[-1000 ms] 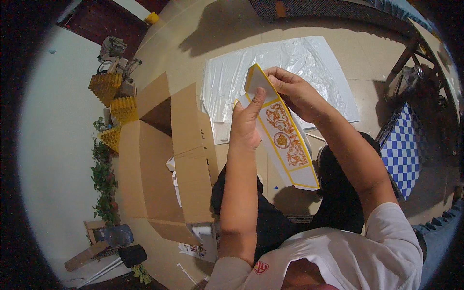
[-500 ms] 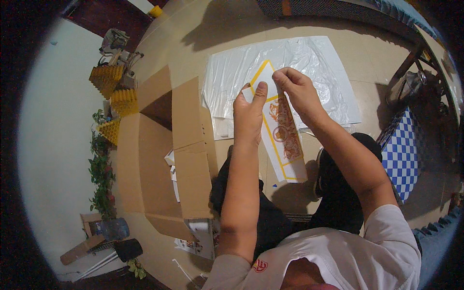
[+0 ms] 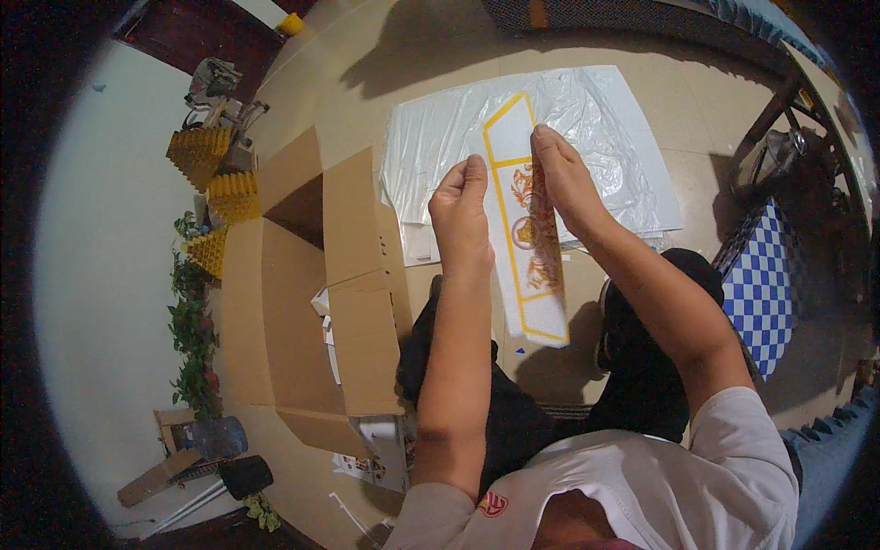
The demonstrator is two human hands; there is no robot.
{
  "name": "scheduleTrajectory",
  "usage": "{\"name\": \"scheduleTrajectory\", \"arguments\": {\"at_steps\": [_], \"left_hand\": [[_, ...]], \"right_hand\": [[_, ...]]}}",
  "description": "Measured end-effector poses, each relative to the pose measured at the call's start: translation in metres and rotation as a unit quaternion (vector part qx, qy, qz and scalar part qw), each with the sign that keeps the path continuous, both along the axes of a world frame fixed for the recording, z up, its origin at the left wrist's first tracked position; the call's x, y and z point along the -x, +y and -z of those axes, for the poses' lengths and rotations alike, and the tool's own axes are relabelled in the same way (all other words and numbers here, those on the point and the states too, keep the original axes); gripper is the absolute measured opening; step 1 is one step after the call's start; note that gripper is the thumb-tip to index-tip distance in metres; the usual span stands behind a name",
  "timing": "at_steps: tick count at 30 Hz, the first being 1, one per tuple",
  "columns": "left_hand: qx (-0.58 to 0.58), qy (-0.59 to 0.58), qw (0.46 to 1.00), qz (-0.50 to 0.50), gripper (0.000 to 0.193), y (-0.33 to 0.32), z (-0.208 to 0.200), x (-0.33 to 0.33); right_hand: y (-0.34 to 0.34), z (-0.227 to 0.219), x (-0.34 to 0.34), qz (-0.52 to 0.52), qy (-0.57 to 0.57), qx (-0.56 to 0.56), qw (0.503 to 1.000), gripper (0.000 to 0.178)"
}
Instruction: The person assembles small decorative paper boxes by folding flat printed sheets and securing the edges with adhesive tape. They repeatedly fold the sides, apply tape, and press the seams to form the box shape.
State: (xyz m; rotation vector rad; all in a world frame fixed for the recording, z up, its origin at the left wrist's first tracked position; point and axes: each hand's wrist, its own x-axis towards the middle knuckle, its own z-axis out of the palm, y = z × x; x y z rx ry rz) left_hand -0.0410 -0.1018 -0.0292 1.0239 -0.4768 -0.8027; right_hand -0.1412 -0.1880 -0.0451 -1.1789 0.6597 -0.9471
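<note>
Upright between my hands is a long white panel (image 3: pixel 511 229) with yellow border lines, a brown ornate print and slanted ends. My right hand (image 3: pixel 562 174) grips its right edge near the top, thumb on the front. My left hand (image 3: pixel 461 213) is closed beside the panel's left edge, thumb pressed against curled fingers. Whatever it may hold is hidden. Behind the panel, a large white sheet (image 3: pixel 632 147) lies on the floor under crinkled clear plastic (image 3: pixel 440 137).
An open cardboard box (image 3: pixel 367 339) with white pieces inside stands to my left. Yellow honeycomb-like stacks (image 3: pixel 235 195) and a leafy plant (image 3: pixel 192 339) line the wall. On the right are a blue-and-white checkered board (image 3: pixel 759 293) and a dark-framed table (image 3: pixel 779 110).
My left hand has slid off the panel's face to its left edge and slightly down. The panel has turned more upright, showing its front fully. My right hand has shifted slightly right.
</note>
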Motion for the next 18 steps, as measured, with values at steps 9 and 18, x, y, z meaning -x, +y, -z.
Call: {"name": "scheduleTrajectory", "arguments": {"at_steps": [9, 18], "left_hand": [[0.027, 0.149, 0.986, 0.065, 0.018, 0.001, -0.001, -0.001], [0.012, 0.28, 0.944, 0.174, 0.021, 0.001, -0.006, -0.003]], "right_hand": [[0.0, -0.006, -0.003, -0.007, -0.052, -0.023, 0.998, 0.047], [0.01, -0.019, 0.002, -0.058, -0.039, -0.088, 0.994, 0.047]]}}
